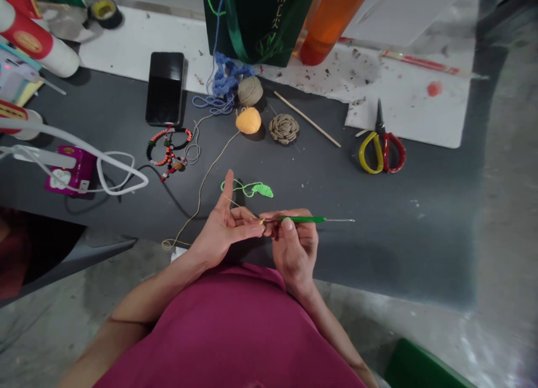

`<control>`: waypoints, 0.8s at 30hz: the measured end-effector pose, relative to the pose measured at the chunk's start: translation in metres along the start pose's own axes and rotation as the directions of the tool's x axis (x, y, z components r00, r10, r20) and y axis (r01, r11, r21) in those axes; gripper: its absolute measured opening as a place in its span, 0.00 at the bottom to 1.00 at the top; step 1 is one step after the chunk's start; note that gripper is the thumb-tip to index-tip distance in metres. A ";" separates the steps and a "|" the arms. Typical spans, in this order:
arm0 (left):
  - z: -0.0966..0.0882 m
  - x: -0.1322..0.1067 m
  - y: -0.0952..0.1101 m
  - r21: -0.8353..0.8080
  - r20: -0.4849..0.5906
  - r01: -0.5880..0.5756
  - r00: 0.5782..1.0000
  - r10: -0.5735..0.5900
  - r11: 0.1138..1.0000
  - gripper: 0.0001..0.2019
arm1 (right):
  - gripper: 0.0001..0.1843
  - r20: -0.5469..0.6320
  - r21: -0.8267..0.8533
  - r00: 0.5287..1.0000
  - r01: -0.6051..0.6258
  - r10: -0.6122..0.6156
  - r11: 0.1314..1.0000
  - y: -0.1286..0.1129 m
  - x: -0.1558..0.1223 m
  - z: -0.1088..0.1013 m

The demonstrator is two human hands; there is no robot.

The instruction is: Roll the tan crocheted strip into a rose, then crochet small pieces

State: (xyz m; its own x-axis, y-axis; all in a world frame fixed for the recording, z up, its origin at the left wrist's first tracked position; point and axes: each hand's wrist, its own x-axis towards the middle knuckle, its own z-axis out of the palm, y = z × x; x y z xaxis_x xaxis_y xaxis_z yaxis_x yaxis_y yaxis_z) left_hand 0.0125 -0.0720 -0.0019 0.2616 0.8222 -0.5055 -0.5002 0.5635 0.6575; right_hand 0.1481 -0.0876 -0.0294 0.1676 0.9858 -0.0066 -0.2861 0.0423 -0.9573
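Note:
My right hand grips a green-handled crochet hook, whose bare metal end points right. The hook's other end reaches a tiny piece of yellow crochet, pinched between the thumb and fingers of my left hand. My left index finger is raised, and yellow yarn runs from it down to the work. From the yellow yarn ball, a strand curves down past my left wrist. Just beyond my hands lies a green crocheted leaf with its loose tail.
Scissors and a thin wooden stick lie to the right. A brown crocheted rosette, grey yarn ball, blue crochet and phone sit farther back. Beaded bracelets and a white cable occupy the left.

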 end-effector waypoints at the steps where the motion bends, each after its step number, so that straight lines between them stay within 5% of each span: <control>1: 0.000 0.000 0.000 0.000 0.002 -0.009 1.000 0.009 1.000 0.67 | 0.03 0.004 0.016 1.000 0.005 -0.005 1.000 0.000 0.000 0.000; 6: 0.004 -0.002 0.000 0.037 -0.036 -0.062 0.997 0.063 0.997 0.66 | 0.05 0.048 -0.122 0.997 0.072 -0.066 0.990 -0.003 -0.002 -0.008; 12: 0.007 -0.004 0.000 0.051 -0.087 -0.113 0.989 0.118 0.992 0.63 | 0.18 0.232 -0.382 0.876 0.482 -0.423 0.789 0.002 -0.003 -0.014; 18: 0.003 -0.003 -0.004 0.024 -0.049 -0.090 0.995 0.091 0.996 0.61 | 0.08 0.025 -0.017 0.987 0.161 -0.161 0.987 0.009 -0.002 -0.002; 21: 0.001 -0.003 -0.004 -0.003 -0.051 -0.075 0.996 0.075 0.997 0.60 | 0.01 -0.018 0.143 1.000 0.015 -0.013 0.990 0.008 0.000 0.002; 24: 0.000 -0.002 -0.004 -0.014 -0.049 -0.075 0.996 0.074 0.997 0.59 | 0.05 -0.064 0.166 0.995 -0.067 0.078 0.984 0.005 0.002 0.002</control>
State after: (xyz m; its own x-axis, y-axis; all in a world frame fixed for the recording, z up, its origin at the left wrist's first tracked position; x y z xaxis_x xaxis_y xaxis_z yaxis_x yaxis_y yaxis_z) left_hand 0.0145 -0.0758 -0.0037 0.1831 0.8567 -0.4822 -0.5295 0.4991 0.6859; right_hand 0.1448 -0.0850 -0.0333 0.2050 0.9736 -0.1002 -0.4492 0.0026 -0.8934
